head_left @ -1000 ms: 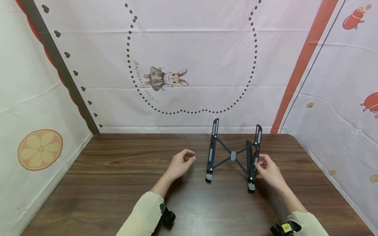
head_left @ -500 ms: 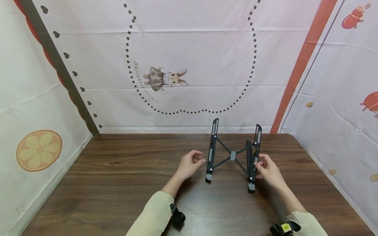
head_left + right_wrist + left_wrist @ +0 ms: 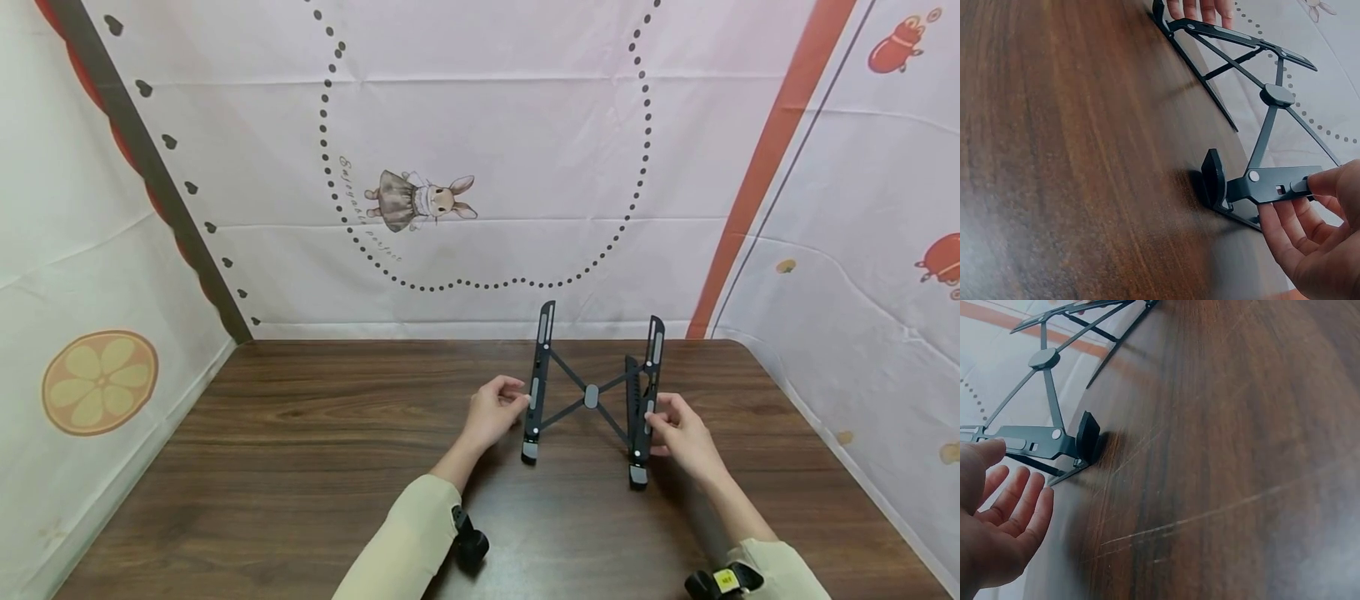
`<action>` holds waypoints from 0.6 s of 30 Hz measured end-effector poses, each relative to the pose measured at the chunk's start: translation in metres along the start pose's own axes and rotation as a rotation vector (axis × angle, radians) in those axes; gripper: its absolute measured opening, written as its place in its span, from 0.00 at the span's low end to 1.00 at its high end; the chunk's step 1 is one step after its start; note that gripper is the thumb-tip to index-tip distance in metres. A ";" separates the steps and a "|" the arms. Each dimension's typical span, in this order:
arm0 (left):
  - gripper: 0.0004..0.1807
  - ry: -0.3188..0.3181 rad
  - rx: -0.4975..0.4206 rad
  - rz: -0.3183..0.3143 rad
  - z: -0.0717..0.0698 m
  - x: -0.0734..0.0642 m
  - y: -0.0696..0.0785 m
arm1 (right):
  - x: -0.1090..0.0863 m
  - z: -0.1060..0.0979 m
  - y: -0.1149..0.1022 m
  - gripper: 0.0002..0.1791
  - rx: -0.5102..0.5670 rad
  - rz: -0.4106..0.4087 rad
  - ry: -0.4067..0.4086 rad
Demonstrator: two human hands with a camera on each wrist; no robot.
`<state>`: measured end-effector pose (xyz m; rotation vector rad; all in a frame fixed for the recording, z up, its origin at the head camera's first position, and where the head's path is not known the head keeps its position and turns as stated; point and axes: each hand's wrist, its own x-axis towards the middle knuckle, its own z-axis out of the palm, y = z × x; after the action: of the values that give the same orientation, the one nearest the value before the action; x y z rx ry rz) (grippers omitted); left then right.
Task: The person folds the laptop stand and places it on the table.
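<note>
A black folding laptop stand point(image 3: 592, 396) stands unfolded on the table, its two long side arms joined by crossed bars at a grey hub. My right hand point(image 3: 684, 437) pinches the right arm; in the right wrist view the thumb of that right hand point(image 3: 1319, 240) lies on top, fingers below. At the left arm is my left hand point(image 3: 493, 414). The left wrist view puts this hand's thumb at the arm's grey pad, while the other fingers of the left hand point(image 3: 1004, 534) are loosely bent underneath. Whether those fingers touch the stand I cannot tell.
The brown wood-grain table point(image 3: 300, 467) runs back to a white printed cloth point(image 3: 525, 150) hanging behind. More cloth hangs along both sides. Black wrist cameras are strapped at both pale sleeves point(image 3: 408, 533).
My left hand has moved right, from a gap away up to the stand's left arm. The right hand keeps its hold, and the stand stays where it was.
</note>
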<state>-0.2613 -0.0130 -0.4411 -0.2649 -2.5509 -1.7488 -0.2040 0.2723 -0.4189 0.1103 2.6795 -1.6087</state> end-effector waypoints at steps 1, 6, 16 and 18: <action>0.14 -0.002 -0.008 -0.005 0.001 0.001 0.000 | 0.000 0.000 0.000 0.21 0.001 0.001 0.002; 0.12 -0.014 -0.030 -0.022 0.008 0.004 0.001 | 0.000 0.000 0.001 0.20 -0.003 0.000 0.013; 0.10 0.000 -0.026 -0.035 0.019 0.009 0.003 | 0.000 0.002 0.000 0.19 -0.010 0.012 0.028; 0.10 0.005 -0.026 -0.037 0.020 0.009 0.003 | 0.000 0.002 0.000 0.19 -0.011 0.016 0.036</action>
<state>-0.2679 0.0078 -0.4441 -0.2153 -2.5475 -1.7937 -0.2044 0.2707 -0.4198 0.1620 2.7061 -1.6022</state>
